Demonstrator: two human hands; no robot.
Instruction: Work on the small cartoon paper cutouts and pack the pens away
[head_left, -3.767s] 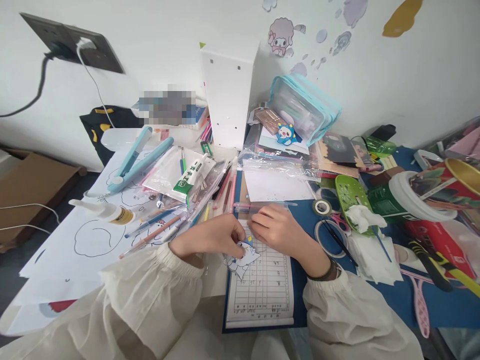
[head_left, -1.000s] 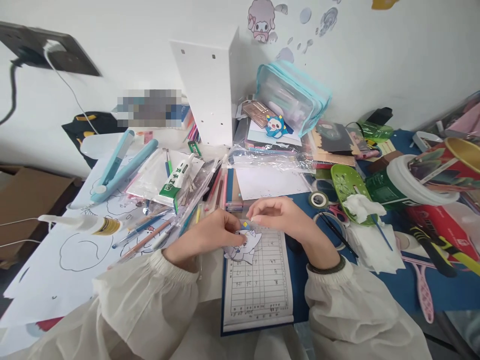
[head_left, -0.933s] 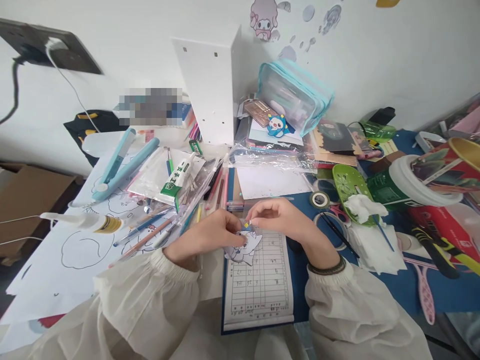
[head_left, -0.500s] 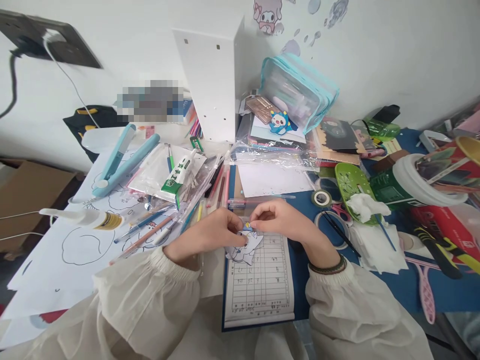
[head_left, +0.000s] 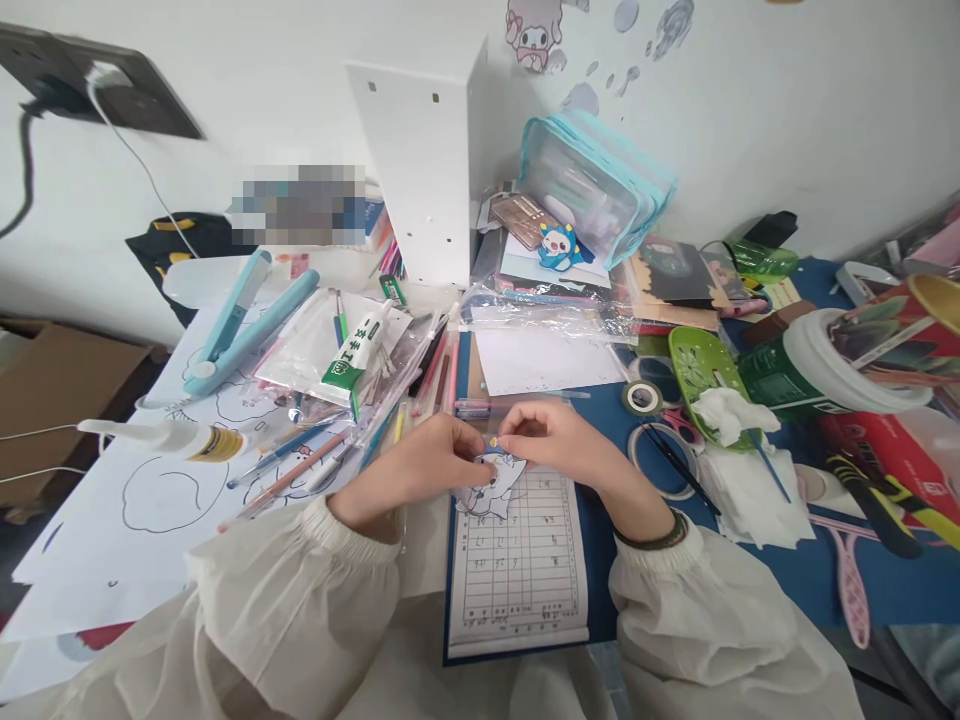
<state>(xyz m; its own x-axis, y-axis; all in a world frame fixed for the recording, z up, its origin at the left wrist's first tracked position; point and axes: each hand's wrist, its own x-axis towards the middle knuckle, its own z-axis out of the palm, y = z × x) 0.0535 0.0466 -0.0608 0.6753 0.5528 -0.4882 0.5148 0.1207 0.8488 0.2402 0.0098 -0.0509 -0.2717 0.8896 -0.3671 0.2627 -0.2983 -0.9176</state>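
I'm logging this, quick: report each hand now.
Left hand: closed, holding the paper cutout.
Right hand: curled at the paper cutout's far edge; whether it grips anything cannot be told.

You are facing a light-blue straightener (head_left: 289,309) lying at left; a teal-trimmed pouch (head_left: 589,185) is sitting near the wall (head_left: 787,120), and crumpled tissue (head_left: 731,412) is resting on a green dish (head_left: 694,358).

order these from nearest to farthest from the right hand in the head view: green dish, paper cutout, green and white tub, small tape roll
From the right hand:
1. Paper cutout, just to its left
2. Small tape roll, to its right
3. Green dish, beyond the roll
4. Green and white tub, farthest right
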